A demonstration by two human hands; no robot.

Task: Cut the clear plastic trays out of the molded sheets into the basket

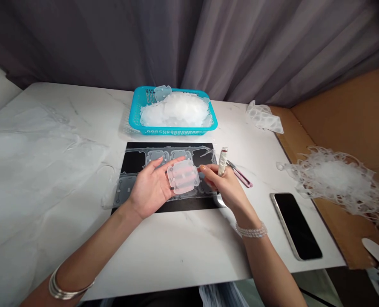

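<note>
My left hand (pixel 151 187) lies palm up over a black mat (pixel 183 204) and holds a small clear plastic piece (pixel 183 177) with rounded corners on its fingers. My right hand (pixel 226 185) touches the right edge of that piece with its fingertips and grips a small snipping tool with a taped handle (pixel 222 161) and pink blades (pixel 242 177). Under both hands a clear plastic sheet with moulded square pieces (pixel 164 155) is spread across the mat.
A blue basket (pixel 138 113) heaped with clear plastic pieces stands behind the mat. A black phone (pixel 296 224) lies at the right. Clear plastic offcuts (pixel 336 181) pile on a brown cardboard box (pixel 362 115); another scrap (pixel 264 116) lies near it. Crumpled clear film (pixel 33 136) covers the table's left.
</note>
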